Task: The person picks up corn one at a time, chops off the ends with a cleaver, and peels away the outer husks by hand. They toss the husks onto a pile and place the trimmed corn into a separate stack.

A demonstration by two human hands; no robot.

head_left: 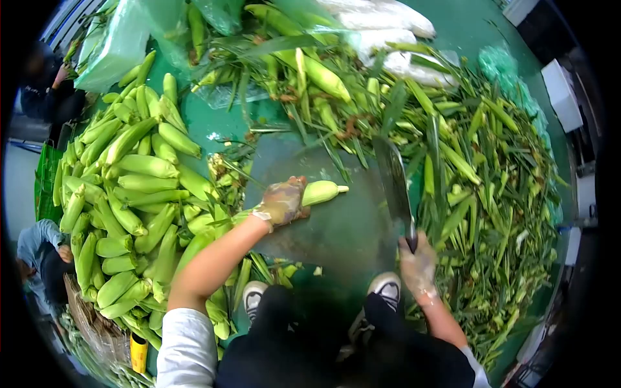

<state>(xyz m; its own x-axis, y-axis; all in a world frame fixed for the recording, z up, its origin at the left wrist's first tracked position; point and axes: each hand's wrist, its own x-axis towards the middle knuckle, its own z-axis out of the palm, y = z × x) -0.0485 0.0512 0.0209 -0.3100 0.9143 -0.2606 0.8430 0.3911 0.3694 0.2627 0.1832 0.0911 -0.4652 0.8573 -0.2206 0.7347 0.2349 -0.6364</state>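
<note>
My left hand, in a thin clear glove, is closed around an ear of corn in its green husk. The corn lies across a grey cutting board, its stem end pointing right. At the board's right side my right hand, gloved too, grips the dark handle of a long knife. The broad blade points away from me and stands apart from the corn. A large heap of husked-in corn ears rises to the left of my left hand.
Cut leaves and husk scraps cover the floor on the right. More untrimmed corn lies beyond the board, near white filled bags. Two people sit at the far left, one in a blue-grey top. My shoes flank the board's near edge.
</note>
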